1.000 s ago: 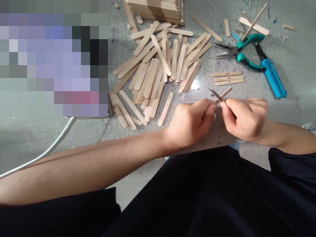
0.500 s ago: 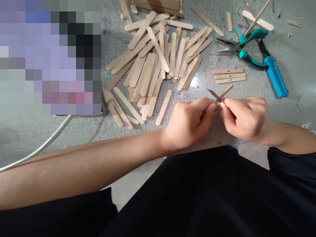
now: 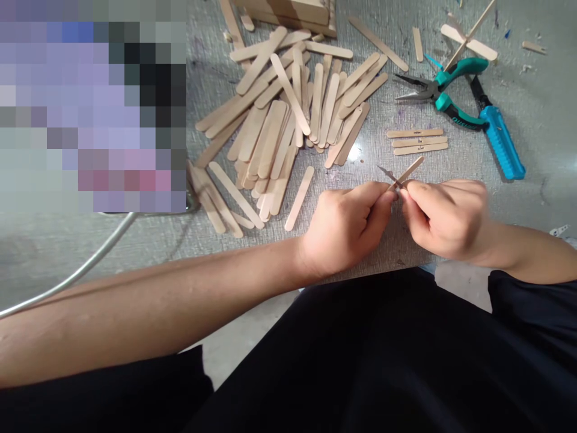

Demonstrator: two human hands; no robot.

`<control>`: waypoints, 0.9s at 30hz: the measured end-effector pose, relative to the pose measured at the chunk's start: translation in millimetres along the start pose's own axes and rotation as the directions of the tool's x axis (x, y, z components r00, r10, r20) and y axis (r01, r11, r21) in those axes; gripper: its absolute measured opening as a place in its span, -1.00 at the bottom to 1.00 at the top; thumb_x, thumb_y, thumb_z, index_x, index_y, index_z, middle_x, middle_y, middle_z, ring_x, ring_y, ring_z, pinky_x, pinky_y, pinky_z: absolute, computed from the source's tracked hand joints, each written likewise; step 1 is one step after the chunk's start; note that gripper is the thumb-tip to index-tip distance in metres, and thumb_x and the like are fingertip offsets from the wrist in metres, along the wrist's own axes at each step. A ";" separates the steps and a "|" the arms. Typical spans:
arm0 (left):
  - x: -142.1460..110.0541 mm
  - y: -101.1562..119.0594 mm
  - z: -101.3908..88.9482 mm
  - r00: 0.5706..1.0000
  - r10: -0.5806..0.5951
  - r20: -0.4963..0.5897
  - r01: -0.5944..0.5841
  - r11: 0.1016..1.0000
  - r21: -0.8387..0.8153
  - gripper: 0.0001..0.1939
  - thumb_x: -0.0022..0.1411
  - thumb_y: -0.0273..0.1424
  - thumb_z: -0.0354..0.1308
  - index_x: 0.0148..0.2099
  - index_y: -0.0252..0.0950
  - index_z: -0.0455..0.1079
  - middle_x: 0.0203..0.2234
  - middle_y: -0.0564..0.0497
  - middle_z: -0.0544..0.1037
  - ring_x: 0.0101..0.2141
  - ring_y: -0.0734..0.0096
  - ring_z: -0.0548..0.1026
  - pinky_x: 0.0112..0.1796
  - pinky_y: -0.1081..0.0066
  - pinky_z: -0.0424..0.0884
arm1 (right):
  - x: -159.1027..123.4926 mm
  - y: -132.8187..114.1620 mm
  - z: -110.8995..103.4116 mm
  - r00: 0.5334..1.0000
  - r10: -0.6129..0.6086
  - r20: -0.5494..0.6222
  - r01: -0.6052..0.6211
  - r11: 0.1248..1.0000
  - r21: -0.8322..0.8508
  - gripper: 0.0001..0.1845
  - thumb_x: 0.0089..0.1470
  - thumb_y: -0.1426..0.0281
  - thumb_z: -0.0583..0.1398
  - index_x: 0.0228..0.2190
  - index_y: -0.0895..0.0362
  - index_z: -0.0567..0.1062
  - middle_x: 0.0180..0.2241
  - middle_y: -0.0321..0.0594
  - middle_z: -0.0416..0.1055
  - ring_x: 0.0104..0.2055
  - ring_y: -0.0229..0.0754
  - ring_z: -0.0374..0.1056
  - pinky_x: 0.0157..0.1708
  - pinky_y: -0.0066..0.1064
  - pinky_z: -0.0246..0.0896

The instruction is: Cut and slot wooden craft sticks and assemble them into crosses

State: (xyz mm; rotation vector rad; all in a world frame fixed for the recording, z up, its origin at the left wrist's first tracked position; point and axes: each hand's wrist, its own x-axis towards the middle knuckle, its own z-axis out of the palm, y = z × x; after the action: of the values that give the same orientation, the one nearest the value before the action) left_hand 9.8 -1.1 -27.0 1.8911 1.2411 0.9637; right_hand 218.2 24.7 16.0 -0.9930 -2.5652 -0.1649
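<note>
My left hand (image 3: 349, 225) pinches one end of a wooden craft stick (image 3: 413, 170), which points up and to the right. Between the thumb and fingers of my right hand (image 3: 446, 216) is a thin dark blade (image 3: 386, 173). The blade crosses the stick just above my fingertips, and both hands nearly touch there. My fingers hide the lower parts of stick and blade. Just beyond lie three craft sticks (image 3: 419, 142) side by side, with small cuts or marks at their middles.
A large pile of craft sticks (image 3: 270, 138) spreads left of centre. Pliers (image 3: 433, 90) with green handles rest at the right, touching a blue utility knife (image 3: 502, 141). Crossed sticks (image 3: 469, 41) and a wooden box (image 3: 293, 12) lie at the back. A pale cable (image 3: 99, 258) runs at left.
The blade has tilted slightly in my right hand, and its visible face looks narrower. Both hands stay almost in place; the whole view has shifted a little.
</note>
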 end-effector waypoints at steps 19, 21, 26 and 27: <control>-0.6 -0.5 0.2 1.000 0.006 0.017 -0.007 0.999 0.045 -0.66 0.57 -0.42 0.10 -0.35 -0.25 0.40 -0.61 0.10 0.51 -0.60 0.51 0.42 -0.47 0.42 0.30 | 0.6 -4.4 -2.5 0.999 0.044 0.031 -0.044 0.999 -0.001 -0.62 0.37 0.53 0.18 -0.51 0.03 0.35 -0.67 -0.43 0.28 -0.63 -0.29 0.11 -0.52 -0.30 0.02; -0.9 -2.2 0.5 1.000 0.020 0.017 -0.021 0.998 0.052 -0.66 0.57 -0.42 0.09 -0.35 -0.25 0.40 -0.61 0.10 0.52 -0.60 0.50 0.42 -0.47 0.42 0.29 | 1.0 -6.8 -2.9 0.997 0.066 0.029 -0.066 0.998 -0.010 -0.61 0.35 0.54 0.18 -0.52 0.03 0.33 -0.68 -0.43 0.27 -0.64 -0.29 0.09 -0.53 -0.30 0.01; -2.2 -7.0 3.1 0.997 0.076 -0.003 -0.075 0.993 0.096 -0.67 0.58 -0.42 0.10 -0.33 -0.27 0.45 -0.61 0.09 0.51 -0.61 0.50 0.41 -0.48 0.40 0.26 | 0.7 -8.9 -5.1 0.994 0.085 0.062 -0.084 0.996 -0.014 -0.59 0.35 0.52 0.18 -0.54 0.03 0.30 -0.68 -0.41 0.26 -0.63 -0.29 0.09 -0.53 -0.30 -0.02; -2.5 -7.6 3.5 0.997 0.079 0.002 -0.078 0.991 0.106 -0.68 0.58 -0.41 0.10 -0.31 -0.28 0.46 -0.60 0.08 0.52 -0.61 0.49 0.41 -0.48 0.41 0.27 | 0.4 -9.0 -5.7 0.994 0.078 0.074 -0.078 0.997 -0.011 -0.59 0.35 0.52 0.18 -0.54 0.03 0.30 -0.69 -0.41 0.26 -0.64 -0.29 0.08 -0.53 -0.30 -0.03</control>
State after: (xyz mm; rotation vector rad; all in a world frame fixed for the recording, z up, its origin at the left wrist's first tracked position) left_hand 8.8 -1.4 -35.6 2.0348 1.2492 0.9578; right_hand 213.7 16.9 21.6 -1.1204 -2.5891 -0.1192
